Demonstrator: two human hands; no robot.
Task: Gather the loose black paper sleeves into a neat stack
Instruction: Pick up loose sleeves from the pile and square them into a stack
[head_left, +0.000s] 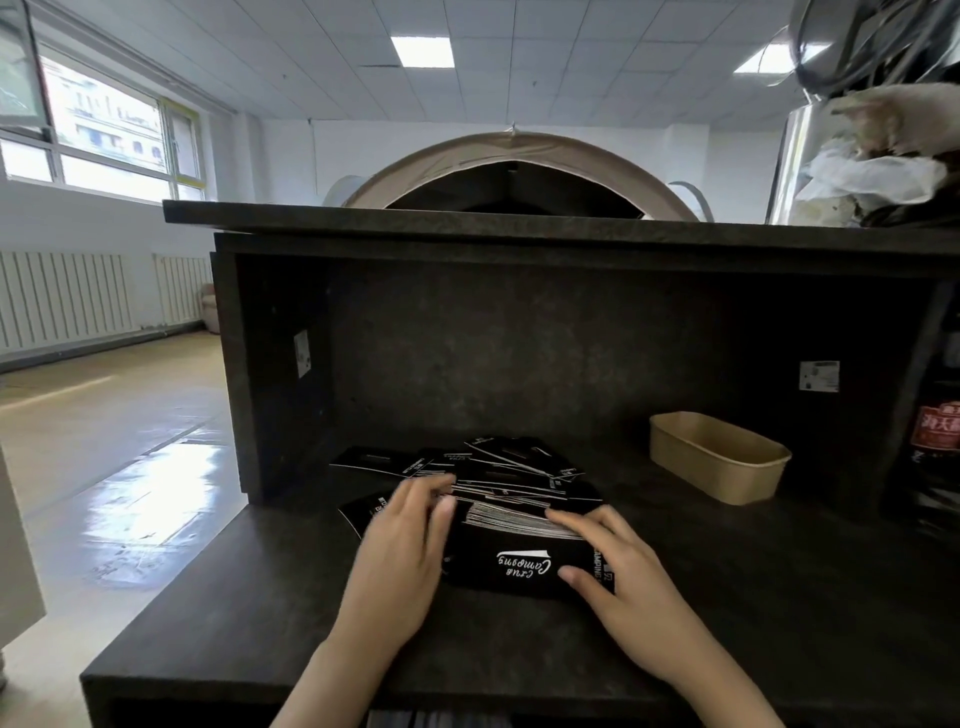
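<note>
Brown tray (719, 457) far right; my left hand (400, 551) presses straight-fingered, my right hand (618, 577) grips the black sleeves (514, 519) (white-edged, fanned).

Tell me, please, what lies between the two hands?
The stack of black paper sleeves lies between the left hand and the right hand, as the head view shows.

"CAMPING" is printed on the top black sleeve (522, 564), beside upside-down white script that cannot be made out. Chinese characters are carried on a red label (937, 427).
</note>
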